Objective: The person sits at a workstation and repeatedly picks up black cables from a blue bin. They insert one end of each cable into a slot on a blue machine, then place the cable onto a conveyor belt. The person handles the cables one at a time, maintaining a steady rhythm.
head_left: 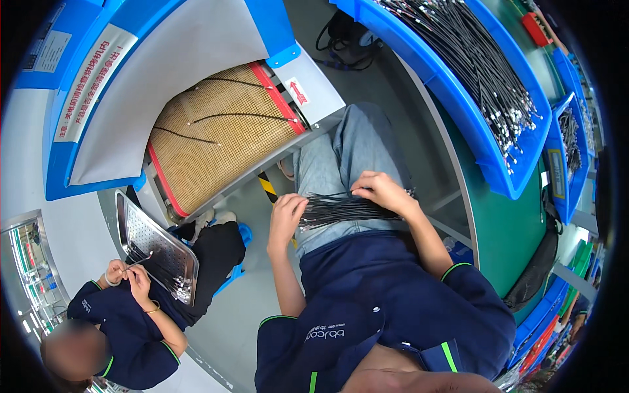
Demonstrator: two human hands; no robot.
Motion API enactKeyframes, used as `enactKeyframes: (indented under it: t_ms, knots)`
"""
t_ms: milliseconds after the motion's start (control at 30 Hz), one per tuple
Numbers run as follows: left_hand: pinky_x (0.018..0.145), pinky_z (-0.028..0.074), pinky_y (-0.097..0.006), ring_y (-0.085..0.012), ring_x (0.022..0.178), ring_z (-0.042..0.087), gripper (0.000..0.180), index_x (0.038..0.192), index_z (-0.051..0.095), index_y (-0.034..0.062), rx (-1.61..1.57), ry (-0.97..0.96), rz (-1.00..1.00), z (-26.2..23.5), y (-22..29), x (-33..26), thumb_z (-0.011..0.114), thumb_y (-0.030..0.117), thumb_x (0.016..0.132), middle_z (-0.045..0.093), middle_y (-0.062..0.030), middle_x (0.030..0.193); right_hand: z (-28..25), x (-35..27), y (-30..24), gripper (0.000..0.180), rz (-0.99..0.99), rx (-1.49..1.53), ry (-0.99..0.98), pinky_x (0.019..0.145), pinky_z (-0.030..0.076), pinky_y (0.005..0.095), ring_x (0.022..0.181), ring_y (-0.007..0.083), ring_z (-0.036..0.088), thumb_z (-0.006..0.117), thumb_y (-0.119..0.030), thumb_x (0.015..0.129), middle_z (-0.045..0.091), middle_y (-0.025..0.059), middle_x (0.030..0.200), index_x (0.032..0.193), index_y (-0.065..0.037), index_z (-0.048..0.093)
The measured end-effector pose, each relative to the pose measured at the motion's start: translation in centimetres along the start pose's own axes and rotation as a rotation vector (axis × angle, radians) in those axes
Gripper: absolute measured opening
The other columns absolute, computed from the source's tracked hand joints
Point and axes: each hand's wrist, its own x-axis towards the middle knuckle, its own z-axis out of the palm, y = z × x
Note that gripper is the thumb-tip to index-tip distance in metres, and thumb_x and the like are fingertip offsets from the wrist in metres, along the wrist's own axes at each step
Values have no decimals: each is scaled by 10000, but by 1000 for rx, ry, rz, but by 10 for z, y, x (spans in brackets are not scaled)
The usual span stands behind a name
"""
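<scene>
Across my lap lies a bundle of thin black cables (pixel 350 211) with small metal ends. My left hand (pixel 287 213) is at the bundle's left end, fingers curled in and fingertips on the cable ends. Above the right part of the bundle, my right hand (pixel 381 188) has its thumb and forefinger pinched together on a black cable at the upper edge. The exact grip of the left fingertips is partly hidden, but they appear closed on the same cable.
Ahead to the left, a mesh conveyor belt (pixel 223 131) under a blue-and-white machine hood (pixel 177 59) carries several black cables. A co-worker at left handles a cable over a perforated metal tray (pixel 154 232). A blue bin (pixel 524 177) of cables stands on the green table (pixel 501 249) at right.
</scene>
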Motion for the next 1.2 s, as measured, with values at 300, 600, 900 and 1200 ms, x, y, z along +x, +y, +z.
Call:
enactKeyframes:
  t_ms: [300,600,900,1200]
  knots:
    - [781,463,-388,-291,863,601,195,957,633,16,-44,112,-212,-14,27,-4,663,165,835,625,-123,914,-6,0,-21,139,-86,-97,90,708,498,366,804,273,630,634,-183,852,634,76,886,897,-62,686]
    - [735,472,-373,-305,836,605,181,1020,615,6,-120,36,-42,-15,32,1,596,115,877,613,-151,888,-24,1,-27,177,-152,-89,129,682,518,330,789,254,642,682,-157,810,643,62,916,974,-88,678]
    - [701,476,-351,-276,778,603,131,937,619,-7,26,27,201,-23,70,23,592,100,866,617,-128,825,-6,27,-46,143,-442,-188,137,618,507,362,751,241,631,660,-180,796,602,30,839,918,-109,637]
    - [735,478,-372,-278,820,590,117,896,633,-7,1,81,199,-23,60,20,598,85,834,636,-105,860,-18,25,-39,90,-495,-229,253,594,507,325,714,190,628,662,-166,794,623,-2,822,872,-131,690]
